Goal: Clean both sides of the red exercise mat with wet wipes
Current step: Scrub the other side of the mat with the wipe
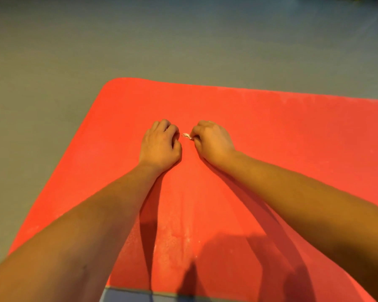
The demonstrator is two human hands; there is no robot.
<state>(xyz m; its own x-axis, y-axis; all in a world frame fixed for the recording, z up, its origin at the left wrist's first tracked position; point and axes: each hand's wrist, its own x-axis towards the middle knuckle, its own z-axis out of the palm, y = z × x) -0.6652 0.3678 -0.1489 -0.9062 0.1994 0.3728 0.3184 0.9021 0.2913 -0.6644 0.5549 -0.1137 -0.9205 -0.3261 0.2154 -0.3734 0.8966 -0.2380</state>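
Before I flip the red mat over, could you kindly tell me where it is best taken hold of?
Probably the rounded far-left corner of the red mat, coming from the left over the grey floor. That edge lies free with bare floor beside it, while the left hand and right hand, pinching a white wipe, rest on its middle.

The grey floor (52, 51) carries the red exercise mat (292, 138), lying flat, one rounded corner at far left. A blue surface (127, 297) adjoins its near edge.
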